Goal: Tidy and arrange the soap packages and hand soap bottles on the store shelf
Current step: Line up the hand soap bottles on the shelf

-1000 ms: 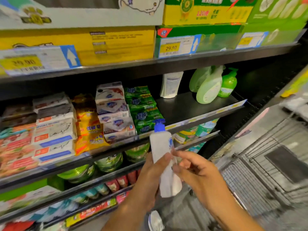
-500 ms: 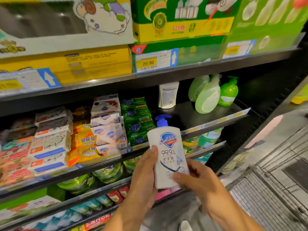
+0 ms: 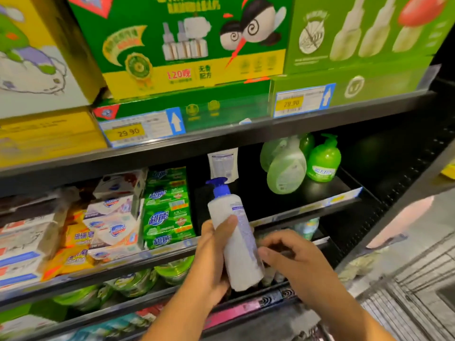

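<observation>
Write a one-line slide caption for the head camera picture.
Left hand holds a white pump bottle up at the soap shelf, right hand close beside it, green bottles standing further back.

Two bare hands and two bare forearms are in view. The left hand [image 3: 211,262] has its forearm at 6 o'clock and the right hand [image 3: 293,259] has its forearm at 5 o'clock. Both forearms are uncovered as far as the picture edge. The fingers [image 3: 275,239] look blurred.
</observation>
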A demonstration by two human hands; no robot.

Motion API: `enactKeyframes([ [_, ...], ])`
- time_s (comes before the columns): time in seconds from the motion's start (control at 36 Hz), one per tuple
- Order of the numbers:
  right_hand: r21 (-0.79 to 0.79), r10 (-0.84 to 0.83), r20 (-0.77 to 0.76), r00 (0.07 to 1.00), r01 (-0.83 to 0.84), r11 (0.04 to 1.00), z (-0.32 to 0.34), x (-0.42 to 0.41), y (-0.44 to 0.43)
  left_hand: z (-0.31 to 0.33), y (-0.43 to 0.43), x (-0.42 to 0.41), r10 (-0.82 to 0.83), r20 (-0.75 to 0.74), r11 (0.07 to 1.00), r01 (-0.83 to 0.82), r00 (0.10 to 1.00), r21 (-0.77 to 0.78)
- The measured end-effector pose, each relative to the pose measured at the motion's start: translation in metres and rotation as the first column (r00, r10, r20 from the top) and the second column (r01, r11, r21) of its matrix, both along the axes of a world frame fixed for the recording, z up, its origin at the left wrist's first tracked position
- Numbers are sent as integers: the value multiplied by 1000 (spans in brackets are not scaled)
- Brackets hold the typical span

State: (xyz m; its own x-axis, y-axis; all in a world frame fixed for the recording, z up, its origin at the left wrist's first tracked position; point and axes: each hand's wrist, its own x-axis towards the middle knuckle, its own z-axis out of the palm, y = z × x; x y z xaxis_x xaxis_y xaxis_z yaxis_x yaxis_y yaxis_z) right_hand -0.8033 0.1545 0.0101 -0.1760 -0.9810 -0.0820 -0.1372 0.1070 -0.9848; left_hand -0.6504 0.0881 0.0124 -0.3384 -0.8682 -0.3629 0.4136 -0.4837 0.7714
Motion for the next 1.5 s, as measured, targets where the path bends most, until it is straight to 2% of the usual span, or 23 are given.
enactKeyframes([
  [0.08,92,15,89,996,-23,995,-5,-13,-10,-2,-2,-8,-55,-46,998,55,997,-2],
  [0.19,61,95,208,974,-109,992,-4,-21,-16,-2,0,-16,-31,-69,999,29,997,-26],
  [0.31,24,124,198,972,-131,991,-6,-23,-25,-7,-1,-18,-48,13,988,49,999,-149],
  [0.39,12,79,101,992,-81,997,-9,-26,-33,-8,-4,-16,-14,97,976,34,995,-213],
  [0.44,4,61,61,996,-61,998,-8,-28,-36,-7,-6,-15,3,98,975,18,995,-220],
  [0.56,-43,131,126,983,-127,991,6,-34,-39,-1,-14,-7,-69,102,959,94,992,-268],
  [0.67,-130,104,4,995,-103,986,21,-39,-36,8,-24,5,-153,260,834,265,954,-484],
  [0.72,-208,17,-122,992,-42,977,23,-38,-34,13,-30,10,-135,336,761,314,932,-568],
  [0.78,-332,-102,-291,951,0,943,16,-39,-35,11,-34,14,-127,422,656,395,898,-643],
  [0.83,-467,-194,-359,913,4,884,6,-40,-34,8,-38,17,-93,497,568,456,863,-685],
  [0.92,-567,-251,-382,890,-12,823,-5,-39,-30,8,-40,20,-86,486,448,470,870,-761],
  [0.97,-561,-262,-397,880,-6,828,0,-35,-26,9,-40,23,-101,473,423,468,875,-776],
  [1.03,-508,-244,-406,881,5,861,9,-30,-21,11,-42,24,-110,459,455,455,881,-765],
  [1.08,-391,-174,-322,931,36,919,21,-25,-16,17,-42,25,-126,406,513,410,905,-754],
  [1.14,-316,-83,-136,987,36,948,24,-21,-13,22,-41,24,-142,355,601,365,924,-711],
  [1.19,-250,-36,117,992,65,966,27,-14,-13,29,-39,18,-138,329,736,319,934,-597],
  [1.25,-130,-74,300,951,117,985,28,-4,-16,34,-36,12,-137,363,841,301,922,-448],
  [1.33,71,-155,413,898,138,988,32,7,-18,39,-35,9,-245,410,925,339,879,-174],
  [1.42,275,-247,577,778,99,956,32,8,-15,38,-35,10,-441,283,897,428,851,112],
  [1.47,339,-285,681,674,55,939,27,3,-11,35,-35,9,-482,192,874,453,855,178],
  [1.5,348,-287,700,654,38,937,24,2,-10,33,-35,9,-491,174,867,460,854,191],
])
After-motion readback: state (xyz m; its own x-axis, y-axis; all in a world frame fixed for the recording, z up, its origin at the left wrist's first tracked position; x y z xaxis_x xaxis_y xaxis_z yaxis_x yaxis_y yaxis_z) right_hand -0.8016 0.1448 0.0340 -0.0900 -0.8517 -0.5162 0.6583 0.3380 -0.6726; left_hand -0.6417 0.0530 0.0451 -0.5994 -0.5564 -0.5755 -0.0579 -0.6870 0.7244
